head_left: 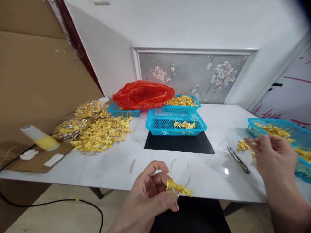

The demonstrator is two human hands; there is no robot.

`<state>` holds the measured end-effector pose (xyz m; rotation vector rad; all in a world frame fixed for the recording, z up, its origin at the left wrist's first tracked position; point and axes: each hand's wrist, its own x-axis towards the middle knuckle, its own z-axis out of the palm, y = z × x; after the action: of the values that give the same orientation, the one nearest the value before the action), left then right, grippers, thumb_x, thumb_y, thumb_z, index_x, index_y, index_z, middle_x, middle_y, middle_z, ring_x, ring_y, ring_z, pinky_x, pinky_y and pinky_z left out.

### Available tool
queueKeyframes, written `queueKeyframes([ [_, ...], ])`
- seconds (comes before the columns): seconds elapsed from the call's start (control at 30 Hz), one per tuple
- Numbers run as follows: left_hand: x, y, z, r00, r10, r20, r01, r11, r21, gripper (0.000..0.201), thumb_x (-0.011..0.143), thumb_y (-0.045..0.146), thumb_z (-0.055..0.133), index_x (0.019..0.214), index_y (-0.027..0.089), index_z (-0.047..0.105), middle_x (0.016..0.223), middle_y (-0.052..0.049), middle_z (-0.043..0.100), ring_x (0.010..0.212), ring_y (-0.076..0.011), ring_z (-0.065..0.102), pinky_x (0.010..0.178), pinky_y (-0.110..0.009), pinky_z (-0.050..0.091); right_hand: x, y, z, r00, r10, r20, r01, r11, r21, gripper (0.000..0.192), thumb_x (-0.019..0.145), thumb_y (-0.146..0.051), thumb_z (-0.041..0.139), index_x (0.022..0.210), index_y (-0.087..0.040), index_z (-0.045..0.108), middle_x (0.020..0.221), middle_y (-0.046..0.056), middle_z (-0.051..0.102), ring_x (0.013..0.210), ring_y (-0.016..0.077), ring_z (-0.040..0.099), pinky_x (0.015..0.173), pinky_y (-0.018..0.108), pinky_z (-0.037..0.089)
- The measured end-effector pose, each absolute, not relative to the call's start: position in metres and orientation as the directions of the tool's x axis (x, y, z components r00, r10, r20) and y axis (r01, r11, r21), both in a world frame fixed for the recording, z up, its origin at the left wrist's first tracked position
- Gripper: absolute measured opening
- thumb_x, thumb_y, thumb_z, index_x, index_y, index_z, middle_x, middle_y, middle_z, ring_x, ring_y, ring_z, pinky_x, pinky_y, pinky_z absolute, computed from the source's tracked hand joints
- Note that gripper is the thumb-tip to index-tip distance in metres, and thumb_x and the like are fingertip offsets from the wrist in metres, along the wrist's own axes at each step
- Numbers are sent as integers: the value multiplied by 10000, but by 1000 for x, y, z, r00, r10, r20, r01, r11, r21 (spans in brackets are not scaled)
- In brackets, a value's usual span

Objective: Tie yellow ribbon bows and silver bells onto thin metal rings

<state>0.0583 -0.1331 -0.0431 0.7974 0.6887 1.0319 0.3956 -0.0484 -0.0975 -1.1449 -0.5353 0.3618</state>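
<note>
Fingers point(167, 202) of left hand point(148, 197) pinching yellow bow point(178, 188), right hand point(273, 157) apart

Bright even indoor light, glare on tabletop point(225, 171) (small spot), corners bowed, darkened.

No legible text, labels or numbers. Pink handwritten strokes on white board point(289, 97) at right edge; characters cut off, unreadable.

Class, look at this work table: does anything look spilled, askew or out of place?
Yes. A heap of yellow bows lies loose on the table rather than in a basket. More bows lie outside the right basket.
</note>
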Motion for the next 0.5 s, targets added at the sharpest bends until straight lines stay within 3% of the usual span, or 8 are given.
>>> queueKeyframes([
  [0.2, 60, -132, -38, 359, 922, -143, -451, 306, 839, 292, 687, 261, 869, 826, 189, 622, 712, 44, 634, 573, -62, 578, 571, -163, 484, 404, -54, -94, 850, 480, 216, 88, 275, -957, 109, 789, -83, 689, 733, -165, 645, 646, -21, 644, 604, 108, 669, 673, 244, 555],
  [0.37, 60, -134, -38, 373, 916, -150, -449, 320, 834, 295, 687, 267, 868, 806, 185, 612, 710, 40, 626, 576, -61, 565, 575, -166, 485, 407, -59, -89, 859, 459, 224, 126, 236, -964, 127, 706, -69, 667, 691, -193, 645, 645, 7, 638, 604, 123, 676, 631, 239, 530],
  [0.5, 61, -135, -36, 344, 926, -154, -432, 302, 850, 295, 696, 277, 862, 812, 191, 604, 710, 48, 618, 576, -59, 568, 580, -164, 480, 398, -62, -89, 839, 482, 253, 131, 273, -953, 238, 691, -93, 679, 870, -229, 602, 637, -35, 616, 472, 96, 589, 530, 242, 496],
])
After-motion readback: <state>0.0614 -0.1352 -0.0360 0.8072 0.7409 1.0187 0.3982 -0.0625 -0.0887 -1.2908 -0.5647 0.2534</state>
